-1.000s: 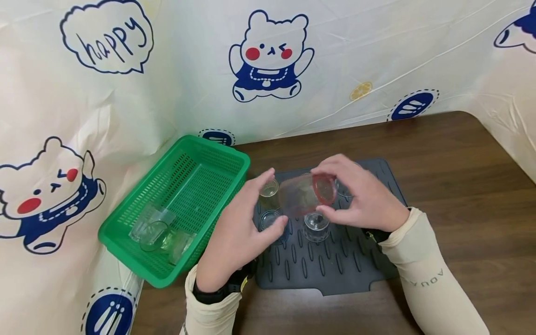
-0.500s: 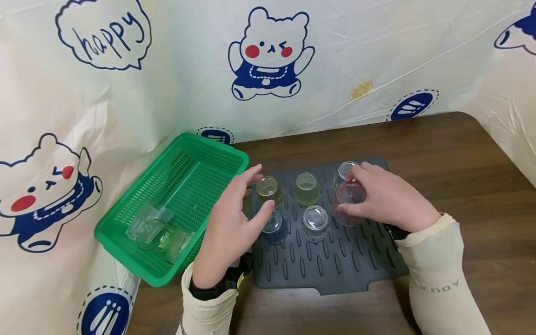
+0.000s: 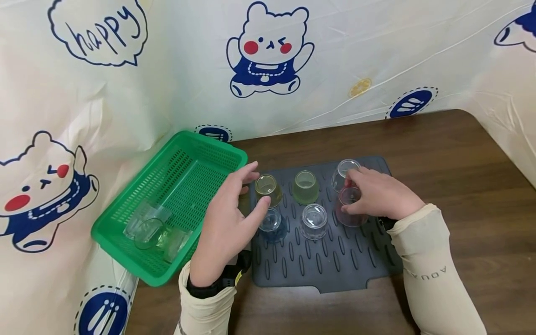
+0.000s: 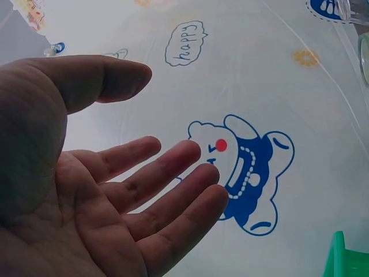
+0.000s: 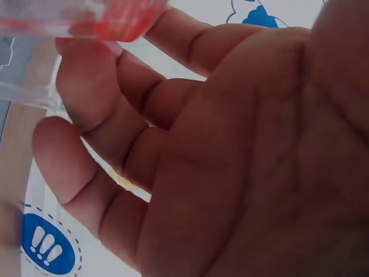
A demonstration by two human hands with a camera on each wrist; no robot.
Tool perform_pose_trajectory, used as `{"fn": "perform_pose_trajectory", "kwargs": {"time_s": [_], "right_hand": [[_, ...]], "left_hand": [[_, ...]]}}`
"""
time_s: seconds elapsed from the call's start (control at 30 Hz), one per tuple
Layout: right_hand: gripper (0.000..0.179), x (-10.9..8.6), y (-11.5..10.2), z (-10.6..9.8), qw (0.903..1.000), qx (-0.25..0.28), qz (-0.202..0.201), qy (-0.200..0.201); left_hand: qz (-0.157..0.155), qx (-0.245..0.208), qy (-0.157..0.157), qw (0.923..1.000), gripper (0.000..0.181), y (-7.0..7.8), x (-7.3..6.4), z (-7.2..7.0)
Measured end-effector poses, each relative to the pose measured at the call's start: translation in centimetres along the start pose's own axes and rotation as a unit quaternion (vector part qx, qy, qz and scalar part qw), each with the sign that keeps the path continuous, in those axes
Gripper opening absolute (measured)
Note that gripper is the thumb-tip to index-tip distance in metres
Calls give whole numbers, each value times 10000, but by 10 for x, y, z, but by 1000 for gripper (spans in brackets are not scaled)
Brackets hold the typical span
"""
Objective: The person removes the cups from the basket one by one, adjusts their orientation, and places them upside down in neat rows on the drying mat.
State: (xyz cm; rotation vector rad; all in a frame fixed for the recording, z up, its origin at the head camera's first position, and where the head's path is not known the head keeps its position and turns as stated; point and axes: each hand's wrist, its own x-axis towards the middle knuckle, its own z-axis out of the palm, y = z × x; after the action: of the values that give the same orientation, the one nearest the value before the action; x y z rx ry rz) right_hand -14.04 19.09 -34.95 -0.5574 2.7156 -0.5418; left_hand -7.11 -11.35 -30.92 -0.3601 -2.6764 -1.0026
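My right hand [image 3: 378, 193] pinches a pinkish glass [image 3: 351, 209] between thumb and fingers, at the right of a dark grey ridged mat [image 3: 335, 267]. In the right wrist view the red base of that glass [image 5: 124, 20] shows at the fingertips. Just behind it stands a clear glass [image 3: 346, 170]. My left hand [image 3: 228, 218] hangs at the mat's left edge with fingers spread, holding nothing, as the left wrist view confirms. Closest to it are an upside-down yellowish glass [image 3: 268, 188] and a blue glass [image 3: 273, 225]. A green glass [image 3: 305, 187] and another clear glass [image 3: 314, 221] occupy the mat's middle.
On the left sits a green perforated basket [image 3: 121, 258], with several glasses [image 3: 148, 228] lying in its near end. A printed white sheet [image 3: 184, 60] hangs behind and to the left of the brown wooden table [image 3: 439, 153].
The pink glass went from tilted between both hands to upright at the mat's right, carried by my right hand and lowered. My left hand let go and drew slightly left.
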Motion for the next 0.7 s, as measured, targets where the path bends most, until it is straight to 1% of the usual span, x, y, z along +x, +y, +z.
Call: {"fn": "perform_pose_trajectory", "kwargs": {"time_s": [0.17,0.27,0.47,0.57,0.63,0.7], "right_hand": [[50,4,3,4,10000,-55,53,-41],[50,5,4,7,9999,-109,112,-24],[51,4,3,12,9997,-154,206,10],[51,6,2,11,9996,-212,160,5],[53,5,0,8,9996,-174,225,-25],[54,4,-2,5,9993,-109,353,67]], "left_hand": [[98,1,88,9999,55,0,2,0],[124,-20,126,9998,54,0,0,0],[114,-83,51,9999,54,0,-2,0],[174,-34,51,9998,54,-2,-1,0],[210,4,57,9998,54,-3,0,-1],[229,61,54,9997,54,-4,1,-1]]}}
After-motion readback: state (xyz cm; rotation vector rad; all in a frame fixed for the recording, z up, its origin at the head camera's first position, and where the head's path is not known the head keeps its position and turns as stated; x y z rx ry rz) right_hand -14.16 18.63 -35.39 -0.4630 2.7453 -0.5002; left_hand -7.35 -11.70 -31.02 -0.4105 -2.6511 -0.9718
